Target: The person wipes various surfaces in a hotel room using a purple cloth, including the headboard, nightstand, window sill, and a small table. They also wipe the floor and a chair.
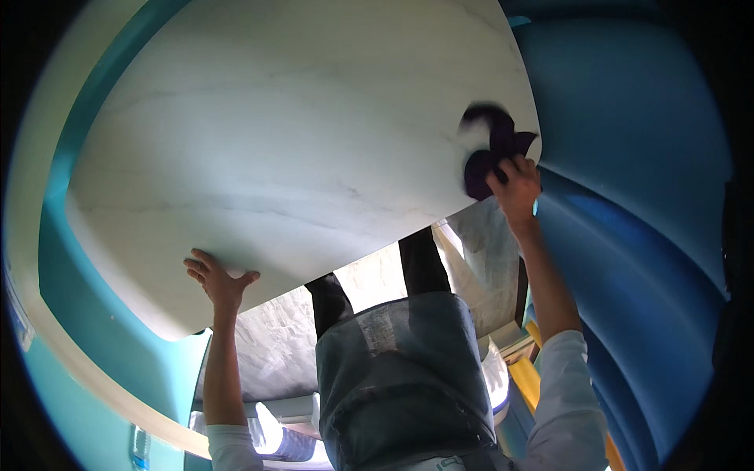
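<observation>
A white marble-patterned tabletop (294,129) fills the space before me. Near its right corner my right hand (516,185) grips a dark purple cloth (484,171). Part of the cloth is bunched under my fingers, and its far end is blurred as it curls over the surface. My left hand (219,279) rests at the near left edge of the tabletop, fingers spread, holding nothing.
Padded blue seating (618,165) runs along the right side. On the left a turquoise surface (82,294) lies behind a pale curved ledge (118,400), with a plastic bottle (141,447) below. Grey patterned floor (271,347) shows under the table.
</observation>
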A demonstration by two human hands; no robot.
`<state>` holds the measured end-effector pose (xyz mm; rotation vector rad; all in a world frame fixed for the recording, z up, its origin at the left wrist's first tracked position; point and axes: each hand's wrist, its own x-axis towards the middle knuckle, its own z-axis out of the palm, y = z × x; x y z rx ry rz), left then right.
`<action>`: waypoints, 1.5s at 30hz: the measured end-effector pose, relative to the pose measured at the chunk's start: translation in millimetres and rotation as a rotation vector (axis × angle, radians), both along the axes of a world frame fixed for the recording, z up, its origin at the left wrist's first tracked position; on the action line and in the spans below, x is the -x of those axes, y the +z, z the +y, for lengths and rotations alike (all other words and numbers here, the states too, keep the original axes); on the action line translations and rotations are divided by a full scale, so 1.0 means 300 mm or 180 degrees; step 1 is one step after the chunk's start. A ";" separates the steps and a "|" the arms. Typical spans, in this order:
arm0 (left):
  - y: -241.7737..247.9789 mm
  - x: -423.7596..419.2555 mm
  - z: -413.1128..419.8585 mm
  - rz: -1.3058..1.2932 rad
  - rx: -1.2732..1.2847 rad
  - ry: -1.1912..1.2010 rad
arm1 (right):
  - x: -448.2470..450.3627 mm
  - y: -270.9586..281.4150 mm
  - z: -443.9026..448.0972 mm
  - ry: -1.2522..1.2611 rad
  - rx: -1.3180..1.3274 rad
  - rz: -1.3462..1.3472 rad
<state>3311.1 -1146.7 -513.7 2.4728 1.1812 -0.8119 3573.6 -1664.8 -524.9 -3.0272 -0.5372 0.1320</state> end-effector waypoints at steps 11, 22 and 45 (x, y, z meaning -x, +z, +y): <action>-0.003 -0.019 -0.022 0.0211 -0.0054 -0.0221 | 0.627 -0.084 0.721 0.1664 -0.1750 0.0592; -0.018 0.055 0.024 -0.0089 -0.0304 -0.0363 | -0.662 -0.122 0.255 -0.1245 0.0613 -0.1166; -0.055 0.124 -0.007 -0.1462 -0.0749 -0.0515 | -0.161 -0.079 0.145 0.1733 -0.0102 -0.0234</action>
